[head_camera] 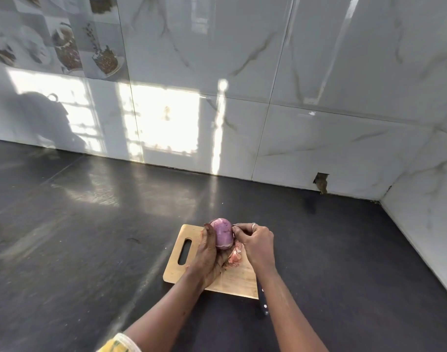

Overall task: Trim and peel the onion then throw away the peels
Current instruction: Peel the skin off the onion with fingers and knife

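Note:
A purple onion [223, 233] is held above a wooden cutting board [232, 278]. My left hand [209, 252] grips it from the left and below, fingers curled round it. My right hand [255, 240] pinches a thin strip of skin at the onion's upper right side. Loose pinkish peels [236, 255] lie on the board under the hands. A knife with a dark handle [263, 302] lies at the board's near right corner, mostly hidden by my right forearm.
The board has a handle slot [184, 251] at its left end and sits on a dark countertop [90, 237]. Glossy marble-look tiled walls [268, 97] close off the back and the right side, meeting in a corner at far right.

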`<move>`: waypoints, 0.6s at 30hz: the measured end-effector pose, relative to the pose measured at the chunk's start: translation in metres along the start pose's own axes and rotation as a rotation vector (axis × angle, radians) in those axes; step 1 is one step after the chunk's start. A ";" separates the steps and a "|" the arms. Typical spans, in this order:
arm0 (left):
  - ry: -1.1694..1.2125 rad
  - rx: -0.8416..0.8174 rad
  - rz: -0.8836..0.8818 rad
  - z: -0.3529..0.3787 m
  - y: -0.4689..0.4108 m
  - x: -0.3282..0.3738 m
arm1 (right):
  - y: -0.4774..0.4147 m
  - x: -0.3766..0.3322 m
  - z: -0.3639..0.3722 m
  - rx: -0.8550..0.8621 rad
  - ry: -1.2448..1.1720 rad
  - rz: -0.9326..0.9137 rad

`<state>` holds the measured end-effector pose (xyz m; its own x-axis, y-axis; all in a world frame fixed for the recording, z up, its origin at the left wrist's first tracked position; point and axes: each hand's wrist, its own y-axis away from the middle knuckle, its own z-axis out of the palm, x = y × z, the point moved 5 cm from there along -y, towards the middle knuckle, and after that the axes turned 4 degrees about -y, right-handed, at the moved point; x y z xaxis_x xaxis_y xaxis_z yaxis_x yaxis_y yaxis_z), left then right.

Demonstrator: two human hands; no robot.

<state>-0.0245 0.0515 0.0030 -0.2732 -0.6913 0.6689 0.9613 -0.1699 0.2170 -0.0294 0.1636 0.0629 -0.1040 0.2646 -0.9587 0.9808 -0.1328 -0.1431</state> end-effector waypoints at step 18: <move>-0.038 0.001 0.032 0.010 -0.001 0.004 | 0.006 -0.008 -0.002 -0.014 -0.093 0.008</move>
<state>-0.0271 0.0559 0.0129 -0.2433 -0.6693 0.7021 0.9696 -0.1474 0.1954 -0.0224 0.1623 0.0697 -0.1109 0.1739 -0.9785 0.9837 -0.1210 -0.1330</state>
